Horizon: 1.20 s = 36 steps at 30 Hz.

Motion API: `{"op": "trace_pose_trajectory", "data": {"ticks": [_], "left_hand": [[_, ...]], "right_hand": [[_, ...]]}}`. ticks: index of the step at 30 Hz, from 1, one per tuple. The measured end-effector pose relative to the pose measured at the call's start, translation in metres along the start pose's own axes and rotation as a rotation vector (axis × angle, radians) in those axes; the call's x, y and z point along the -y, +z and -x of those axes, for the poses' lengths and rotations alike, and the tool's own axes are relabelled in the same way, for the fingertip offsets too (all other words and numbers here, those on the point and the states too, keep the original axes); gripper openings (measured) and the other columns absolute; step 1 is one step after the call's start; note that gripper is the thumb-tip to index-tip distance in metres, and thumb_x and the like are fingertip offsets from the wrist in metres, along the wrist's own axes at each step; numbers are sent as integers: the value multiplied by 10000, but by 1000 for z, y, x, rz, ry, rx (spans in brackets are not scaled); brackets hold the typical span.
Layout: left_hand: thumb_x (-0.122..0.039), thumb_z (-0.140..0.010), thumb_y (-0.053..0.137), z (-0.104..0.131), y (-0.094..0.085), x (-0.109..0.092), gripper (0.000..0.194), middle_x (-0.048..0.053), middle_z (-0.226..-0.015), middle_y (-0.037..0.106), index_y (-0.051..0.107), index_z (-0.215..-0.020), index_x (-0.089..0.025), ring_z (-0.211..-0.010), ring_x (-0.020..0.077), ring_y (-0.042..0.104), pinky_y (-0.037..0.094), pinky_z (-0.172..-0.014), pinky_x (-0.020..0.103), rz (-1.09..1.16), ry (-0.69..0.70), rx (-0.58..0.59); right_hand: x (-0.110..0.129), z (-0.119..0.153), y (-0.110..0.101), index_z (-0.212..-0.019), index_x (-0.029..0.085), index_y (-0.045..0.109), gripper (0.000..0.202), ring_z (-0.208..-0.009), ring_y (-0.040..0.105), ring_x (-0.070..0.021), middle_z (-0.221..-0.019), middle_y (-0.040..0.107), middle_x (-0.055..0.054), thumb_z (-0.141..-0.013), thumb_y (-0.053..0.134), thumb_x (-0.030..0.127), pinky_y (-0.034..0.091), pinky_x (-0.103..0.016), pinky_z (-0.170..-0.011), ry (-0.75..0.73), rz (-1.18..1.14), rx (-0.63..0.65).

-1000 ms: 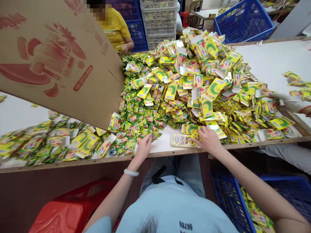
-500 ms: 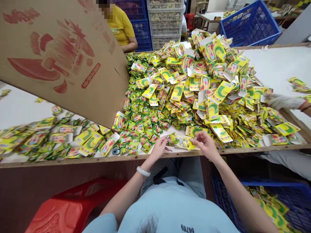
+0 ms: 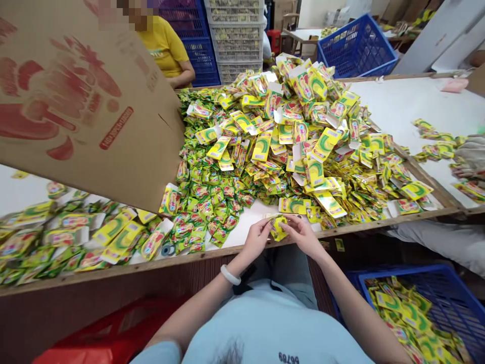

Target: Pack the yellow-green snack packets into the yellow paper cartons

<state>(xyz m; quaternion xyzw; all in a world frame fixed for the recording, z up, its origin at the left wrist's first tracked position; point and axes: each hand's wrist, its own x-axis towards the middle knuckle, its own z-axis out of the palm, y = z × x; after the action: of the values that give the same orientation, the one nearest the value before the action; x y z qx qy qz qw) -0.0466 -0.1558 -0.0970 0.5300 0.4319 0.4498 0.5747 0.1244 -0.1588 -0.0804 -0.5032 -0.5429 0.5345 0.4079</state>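
Near the table's front edge, my left hand [image 3: 258, 236] and my right hand [image 3: 303, 235] are close together, fingers closed on a small yellow-green packet [image 3: 278, 227] between them. Behind them lies a large heap of yellow and green boxes [image 3: 261, 146], some with open white flaps. Small green sachets [image 3: 204, 202] are piled to the left of the hands, and yellow sachets [image 3: 364, 187] to the right.
A big cardboard carton [image 3: 132, 131] leans over the table's left part. A wooden rim [image 3: 212, 254] edges the table. Blue crates stand behind [image 3: 356, 48] and below right [image 3: 450, 288]. A red stool [image 3: 113, 333] is below left. A person in yellow [image 3: 172, 50] sits across; a gloved hand [image 3: 470, 156] is far right.
My hands have come together, the right one moving left, with the yellow packet now between them. The view has shifted right. The co-worker's gloved hand has moved away from the heap.
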Motion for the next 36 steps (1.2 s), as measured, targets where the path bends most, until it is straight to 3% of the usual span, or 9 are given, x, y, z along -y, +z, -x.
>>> {"op": "trace_pose_trajectory", "data": {"ticks": [4,9,12,15,19,22,26,31,36], "left_hand": [[-380,-1005,442,-7,12,-10,355,111,-1072,705,722,-1076,-175,-1008,221,660,533,-914,363,-402,262,54],[-377,-1037,396,-56,26,-61,353,119,-1078,686,661,-1132,-164,-946,224,672,522,-831,341,-768,394,89],[-495,-1019,416,-115,52,-96,425,139,-1053,699,629,-1132,-146,-949,249,679,501,-849,354,-817,361,-70],[-641,-891,577,-170,80,-116,622,246,-1067,690,636,-1100,-58,-1029,357,671,488,-872,417,-915,156,-115],[-555,-836,709,-197,77,-116,479,198,-1031,719,680,-995,-104,-1028,330,674,494,-886,400,-814,177,-51],[-497,-865,693,-176,43,-98,431,157,-1011,729,658,-1043,-106,-906,252,694,533,-816,353,-411,255,-33],[-543,-822,710,-108,4,-61,537,130,-1048,729,637,-1153,-127,-846,228,699,577,-749,339,-10,136,156],[-680,-878,557,-27,-6,-33,635,131,-1265,672,602,-1287,-196,-1150,263,638,524,-983,393,238,-38,49],[-786,-861,451,4,-14,-44,709,120,-1260,656,642,-1212,-200,-1233,286,564,432,-1105,413,178,65,-14]], "right_hand": [[-1,14,-12,-970,195,658,452,-560,629,-152,-772,689,-16,-774,722,598,528,-261,-462,80,-94,43],[-5,33,-46,-827,193,613,373,-452,506,-105,-581,580,32,-804,729,546,426,-221,-429,-57,68,-274],[-13,38,-58,-849,184,600,383,-456,495,-109,-553,550,46,-839,695,555,424,-227,-450,-96,99,-373],[-20,39,-59,-892,182,596,402,-465,491,-108,-645,610,18,-851,672,575,429,-234,-442,-115,86,-387],[-15,44,-65,-943,188,617,382,-612,598,-152,-803,691,-46,-870,656,560,514,-261,-529,-147,93,-429],[-1,46,-71,-1049,190,663,358,-957,672,-228,-1093,694,-120,-889,653,510,591,-324,-716,-240,184,-442],[11,28,-50,-1107,211,693,281,-1314,547,-280,-1397,557,-155,-934,613,417,591,-396,-903,-394,378,-314],[-1,8,6,-1129,194,705,255,-1303,576,-293,-1322,645,-179,-985,495,205,518,-513,-1044,-691,735,-255],[-9,29,28,-1192,243,704,354,-1220,638,-334,-1305,672,-156,-966,461,120,565,-537,-984,-830,837,-55]]}}
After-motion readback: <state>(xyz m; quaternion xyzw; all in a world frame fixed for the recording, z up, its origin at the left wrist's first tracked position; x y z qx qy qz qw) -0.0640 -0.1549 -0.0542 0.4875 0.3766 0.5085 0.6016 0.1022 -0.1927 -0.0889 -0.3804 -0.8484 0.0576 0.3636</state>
